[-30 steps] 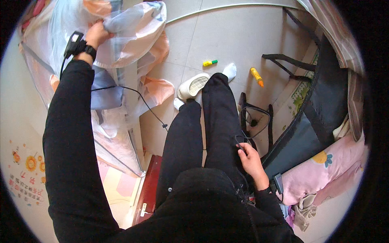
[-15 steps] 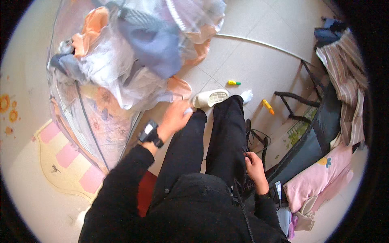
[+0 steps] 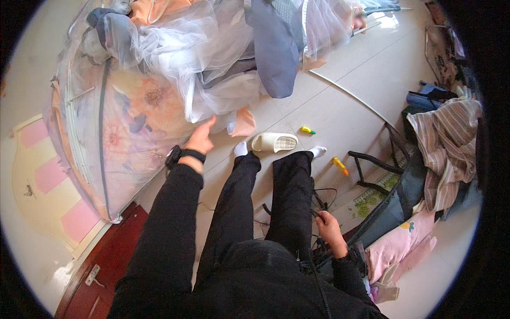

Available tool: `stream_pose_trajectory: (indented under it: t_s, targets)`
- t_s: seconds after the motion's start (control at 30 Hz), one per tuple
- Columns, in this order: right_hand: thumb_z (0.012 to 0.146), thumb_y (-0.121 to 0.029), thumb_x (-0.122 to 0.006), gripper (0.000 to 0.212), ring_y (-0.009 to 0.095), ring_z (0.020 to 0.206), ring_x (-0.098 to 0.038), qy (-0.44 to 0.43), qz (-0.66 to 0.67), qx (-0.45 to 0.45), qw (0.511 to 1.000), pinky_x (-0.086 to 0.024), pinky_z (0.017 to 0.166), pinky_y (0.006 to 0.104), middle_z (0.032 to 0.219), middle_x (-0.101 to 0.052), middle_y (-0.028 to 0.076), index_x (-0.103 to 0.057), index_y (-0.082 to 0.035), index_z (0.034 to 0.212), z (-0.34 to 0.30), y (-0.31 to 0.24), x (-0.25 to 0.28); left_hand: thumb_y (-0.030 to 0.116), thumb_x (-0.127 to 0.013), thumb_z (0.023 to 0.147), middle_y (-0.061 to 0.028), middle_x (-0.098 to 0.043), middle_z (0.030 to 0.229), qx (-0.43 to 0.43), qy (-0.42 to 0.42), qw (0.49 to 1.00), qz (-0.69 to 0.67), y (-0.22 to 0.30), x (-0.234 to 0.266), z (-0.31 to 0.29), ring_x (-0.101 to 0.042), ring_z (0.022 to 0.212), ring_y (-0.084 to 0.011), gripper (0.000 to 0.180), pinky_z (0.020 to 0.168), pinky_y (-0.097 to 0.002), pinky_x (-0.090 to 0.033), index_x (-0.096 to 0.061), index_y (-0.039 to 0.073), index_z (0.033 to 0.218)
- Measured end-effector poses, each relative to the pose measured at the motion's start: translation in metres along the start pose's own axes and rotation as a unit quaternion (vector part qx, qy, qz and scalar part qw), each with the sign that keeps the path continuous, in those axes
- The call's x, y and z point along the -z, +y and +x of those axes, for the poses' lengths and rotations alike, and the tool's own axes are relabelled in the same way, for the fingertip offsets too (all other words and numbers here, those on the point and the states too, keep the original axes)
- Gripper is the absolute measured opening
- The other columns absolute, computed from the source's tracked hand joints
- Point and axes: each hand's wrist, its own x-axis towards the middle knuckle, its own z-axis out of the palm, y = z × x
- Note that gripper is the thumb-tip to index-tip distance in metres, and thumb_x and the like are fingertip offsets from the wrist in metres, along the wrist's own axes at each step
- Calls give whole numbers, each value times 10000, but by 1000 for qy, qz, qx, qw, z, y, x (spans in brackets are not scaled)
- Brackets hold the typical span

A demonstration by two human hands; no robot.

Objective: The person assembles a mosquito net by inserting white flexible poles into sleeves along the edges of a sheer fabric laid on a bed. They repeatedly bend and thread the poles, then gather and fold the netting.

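My left hand (image 3: 201, 140) is held out over the floor with its fingers stretched and nothing in it. A black band and a watch-like device (image 3: 174, 157) are on that wrist. Just beyond the fingers lies a heap of sheer white netting (image 3: 175, 66), bunched with grey cloth (image 3: 276, 56) and orange cloth (image 3: 243, 122). A see-through netting panel lies over flower-patterned fabric (image 3: 141, 114) to the left. Low beside my leg, my right hand (image 3: 330, 232) is closed, its fingertips pinching what looks like a thin black cord (image 3: 318, 215).
A cream slipper (image 3: 275, 142) lies between my white-socked feet, near two small yellow tubes (image 3: 307, 130) (image 3: 340, 166). At right stands a dark-framed piece (image 3: 390, 199) with striped cloth (image 3: 441, 151) and pink cloth (image 3: 401, 242). A white rod (image 3: 348, 93) crosses the floor. A pink-and-cream panel (image 3: 50, 175) stands left.
My view has shifted, with more of the floor at far right and a red-brown surface at lower left now showing. My left hand has moved left, its fingers now stretched out. My right hand stays low, closed.
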Motion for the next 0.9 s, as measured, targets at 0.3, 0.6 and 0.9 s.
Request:
stream_pose_trajectory:
  t_s: [0.3, 0.6, 0.9]
  targets:
    - [853, -145, -572, 233, 379, 917, -598, 76, -53, 27, 995, -474, 769, 397, 952, -625, 216, -580, 4, 1032, -57, -29, -6, 323, -541, 903, -145, -484, 1298, 125, -243, 728, -629, 179, 4, 5, -461, 1176, -401, 489, 964, -647, -334, -406, 70, 1299]
    - [864, -129, -565, 212, 247, 820, -614, 180, 19, 49, 982, -473, 733, 333, 884, -636, 144, -589, 5, 1026, -147, -43, -21, 323, -266, 990, -292, -280, 1412, -423, 105, 680, -589, 373, 458, -63, -236, 1334, -400, 566, 1124, -526, -151, -275, -125, 1336]
    - [847, -140, -567, 207, 344, 879, -604, 199, 109, 80, 971, -471, 754, 372, 909, -622, 189, -596, -3, 998, -165, -73, -18, 323, -325, 981, -196, -454, 1302, -230, 157, 781, -559, 336, 409, -78, -409, 1232, -337, 472, 1037, -521, -299, -398, -48, 1263]
